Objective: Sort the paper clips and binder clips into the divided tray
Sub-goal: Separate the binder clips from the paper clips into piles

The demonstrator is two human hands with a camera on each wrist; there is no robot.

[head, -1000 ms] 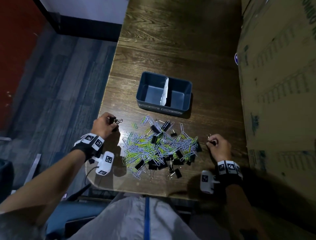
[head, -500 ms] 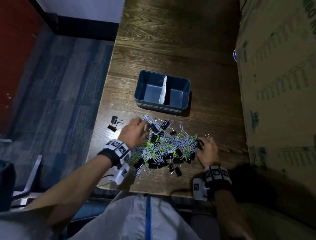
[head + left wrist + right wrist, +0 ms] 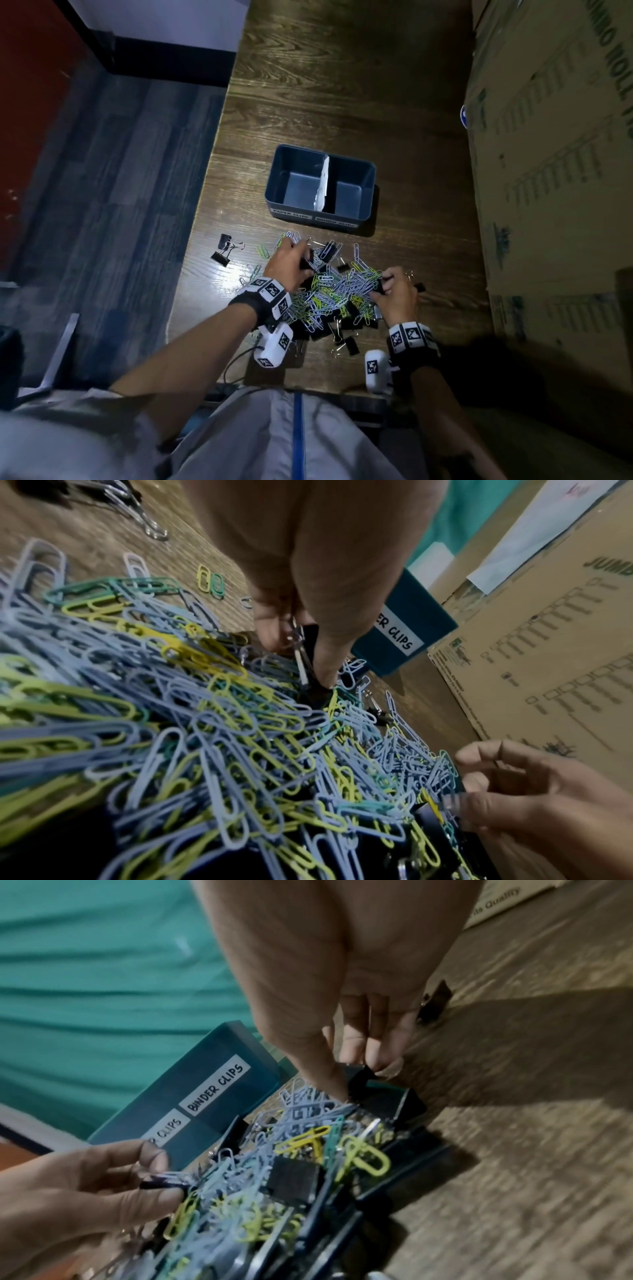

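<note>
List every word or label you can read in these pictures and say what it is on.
"BINDER CLIPS": white label on the tray front, right compartment.
"PAPER CLIPS": white label on the tray front, left compartment; faint in the head view, cut to "ER CLIPS" and "R CLIPS" in the wrist views.
"JUMB", cut off: green print on the cardboard box.
"Quality": print on cardboard.
Other box print: too blurred.

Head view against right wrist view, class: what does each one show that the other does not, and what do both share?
Only the head view shows inside the divided tray: both compartments hold no clips. It also shows two binder clips set apart left of the pile. Only the right wrist view shows the BINDER CLIPS label legibly, and the right hand pinching a black binder clip. Both show the mixed pile, the wooden table and the left hand at the pile.
</note>
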